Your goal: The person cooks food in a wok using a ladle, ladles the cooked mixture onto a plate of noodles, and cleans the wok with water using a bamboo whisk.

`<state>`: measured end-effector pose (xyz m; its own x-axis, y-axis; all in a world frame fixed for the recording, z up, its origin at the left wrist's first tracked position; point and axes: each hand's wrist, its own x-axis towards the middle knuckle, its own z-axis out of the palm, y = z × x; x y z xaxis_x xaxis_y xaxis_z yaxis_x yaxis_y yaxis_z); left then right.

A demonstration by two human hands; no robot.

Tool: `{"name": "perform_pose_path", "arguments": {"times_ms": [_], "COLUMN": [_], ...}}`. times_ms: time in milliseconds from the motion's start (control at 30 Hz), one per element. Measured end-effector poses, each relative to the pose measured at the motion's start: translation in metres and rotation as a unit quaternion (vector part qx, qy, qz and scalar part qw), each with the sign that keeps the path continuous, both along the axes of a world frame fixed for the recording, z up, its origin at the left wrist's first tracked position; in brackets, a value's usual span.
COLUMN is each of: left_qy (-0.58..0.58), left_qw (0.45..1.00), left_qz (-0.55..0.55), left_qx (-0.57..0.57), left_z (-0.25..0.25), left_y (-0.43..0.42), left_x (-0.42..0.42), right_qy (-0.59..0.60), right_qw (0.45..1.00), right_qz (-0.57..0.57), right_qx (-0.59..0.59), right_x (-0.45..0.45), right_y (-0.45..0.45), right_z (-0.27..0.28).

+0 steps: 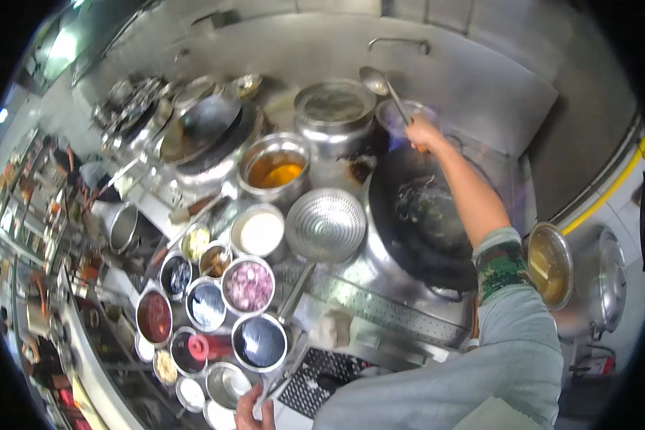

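Observation:
My right hand is wrapped around the handle of a metal ladle, its bowl raised toward the back wall. Beneath that forearm sits a big dark wok with some wet, glistening contents. At the bottom edge, part of my left hand shows with its fingers apart; the rest is out of frame. Closest to it are a steel container and a bowl of dark liquid. A perforated strainer lies left of the wok, its handle pointing toward me.
Chopped purple onion, red sauce and a red squeeze bottle stand among several containers. Behind are a pot of orange oil, a lidded-looking pot and another wok. Other people stand far left. A steel basin is at right.

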<state>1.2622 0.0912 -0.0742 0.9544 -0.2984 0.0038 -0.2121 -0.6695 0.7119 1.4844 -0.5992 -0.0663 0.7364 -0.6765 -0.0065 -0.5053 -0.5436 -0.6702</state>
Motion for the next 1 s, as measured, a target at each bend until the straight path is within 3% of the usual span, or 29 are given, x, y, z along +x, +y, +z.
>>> {"name": "perform_pose_path", "arguments": {"times_ms": [67,167,200,267,333,400,500,600,633,733,833,933,1000], "left_qy": [0.019,0.026,0.031,0.042,0.049,0.047,0.034,0.022,0.019,0.006,0.017,0.050,0.067], "left_qw": [0.999,0.994,0.992,0.988,0.985,0.984,0.993,0.994,0.994,0.991,0.988,0.992,0.994], "left_qz": [0.048,0.102,0.118,0.141,0.152,0.147,0.107,0.100,0.103,0.119,0.135,0.095,0.016], "left_qx": [-0.017,-0.032,-0.039,-0.047,-0.061,-0.085,-0.041,-0.041,-0.039,-0.064,-0.068,-0.065,-0.085], "left_z": [0.006,0.002,0.001,-0.002,-0.007,-0.008,0.001,0.009,0.009,-0.001,-0.008,-0.016,-0.025], "left_y": [0.003,0.023,0.030,0.041,0.049,0.050,0.052,0.054,0.058,0.070,0.076,0.059,0.030], "left_x": [-0.012,-0.031,-0.038,-0.047,-0.055,-0.052,-0.041,-0.033,-0.031,-0.030,-0.032,-0.030,-0.015], "right_qy": [-0.044,-0.056,-0.108,-0.193,-0.264,-0.306,-0.337,-0.339,-0.272,-0.138,-0.040,0.029,0.063], "right_qw": [0.998,0.982,0.931,0.736,0.585,0.528,0.512,0.597,0.616,0.797,0.946,0.995,0.993], "right_qz": [-0.013,0.001,0.007,0.012,0.013,0.041,0.034,0.019,0.045,-0.010,0.011,0.085,0.094], "right_qx": [0.037,0.181,0.350,0.648,0.767,0.791,0.789,0.727,0.738,0.588,0.321,0.035,-0.033], "right_x": [0.034,0.060,0.067,0.076,0.060,0.054,0.031,-0.003,-0.007,-0.031,-0.042,0.001,0.037], "right_y": [0.025,0.061,0.062,0.062,0.088,0.089,0.107,0.135,0.122,0.124,0.129,0.078,0.076], "right_z": [-0.018,-0.033,-0.034,-0.029,0.002,0.014,0.032,0.062,0.060,0.085,0.094,0.052,0.032]}}
